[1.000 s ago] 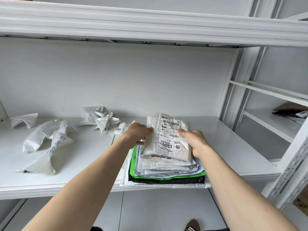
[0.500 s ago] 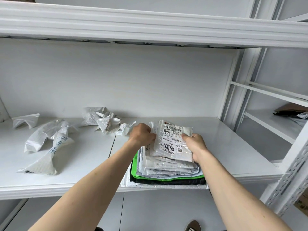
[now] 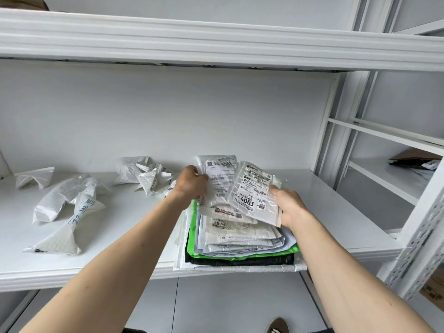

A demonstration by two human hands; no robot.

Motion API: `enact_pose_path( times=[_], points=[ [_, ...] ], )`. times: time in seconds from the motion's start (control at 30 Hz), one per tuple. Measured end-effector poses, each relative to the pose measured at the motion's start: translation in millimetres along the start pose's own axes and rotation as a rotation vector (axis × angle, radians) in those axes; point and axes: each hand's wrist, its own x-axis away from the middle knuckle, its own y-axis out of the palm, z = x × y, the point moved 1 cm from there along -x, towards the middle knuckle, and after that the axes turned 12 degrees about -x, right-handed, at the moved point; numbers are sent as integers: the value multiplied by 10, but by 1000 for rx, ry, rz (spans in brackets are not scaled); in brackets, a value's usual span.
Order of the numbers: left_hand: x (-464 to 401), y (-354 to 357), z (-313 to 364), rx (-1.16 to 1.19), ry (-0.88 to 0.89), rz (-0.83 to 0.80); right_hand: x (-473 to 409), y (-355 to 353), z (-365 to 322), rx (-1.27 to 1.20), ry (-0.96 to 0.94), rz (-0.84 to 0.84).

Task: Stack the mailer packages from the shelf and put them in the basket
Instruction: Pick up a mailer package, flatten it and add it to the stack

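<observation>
A white metal shelf (image 3: 125,241) fills most of the view, with another board above it and a second shelving unit (image 3: 389,179) off to the right, where a brown cardboard piece (image 3: 415,157) lies. Near the shelf's front edge, right of centre, sits the stack of mailer packages (image 3: 240,246) — a wide white padded one at the bottom overhanging the edge, a black one on it, a bright green one above that, then several grey and white ones with printed labels.

Further left on the shelf lie loose crumpled white mailers: a long twisted pair (image 3: 64,212) toward the front and a smaller bunch (image 3: 141,174) toward the back wall, well apart from the stack. A small folded white bag (image 3: 36,177) rests at the far left.

Both bare forearms reach in from below. The left hand (image 3: 191,185) is curled round the left edge of a white labelled mailer (image 3: 217,181), lifted and tilted up above the stack's far side. The right hand (image 3: 289,205) grips the right edge of a padded mailer marked 4003 (image 3: 254,193), thumb on top — it is raised off the stack and overlaps the front of the other held mailer. A shoe tip (image 3: 277,325) shows on the floor below.
</observation>
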Motion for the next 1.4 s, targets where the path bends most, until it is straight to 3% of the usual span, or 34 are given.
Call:
enact_pose_path(
  times=[0.17,0.4,0.47,0.57,0.7,0.77,0.87,1.0,1.17,1.4],
  points=[
    [-190,-405,-91,165,-125,242,32,-18,-104,9,-107,31],
    [-180,-527,-214,444,-323,470,127,129,52,388,-217,-92],
    [-173,-471,-251,529,-349,409,164,177,105,423,-210,-127],
    [-124,-330,-229,620,-377,184,215,203,131,408,-181,-153],
    [4,-26,-182,578,-288,-193,-77,132,223,301,-60,-69],
    [71,102,-173,453,-234,-281,-316,57,302,184,25,-47],
    [149,223,-211,270,-183,-286,-60,73,186,159,31,-60],
    [215,321,-263,151,-156,-324,139,81,157,336,-83,-140],
    [240,425,-233,-66,-79,-215,183,125,182,447,-201,-82],
    [482,603,-192,-90,-40,-208,163,232,309,777,-287,-144]
  ],
)
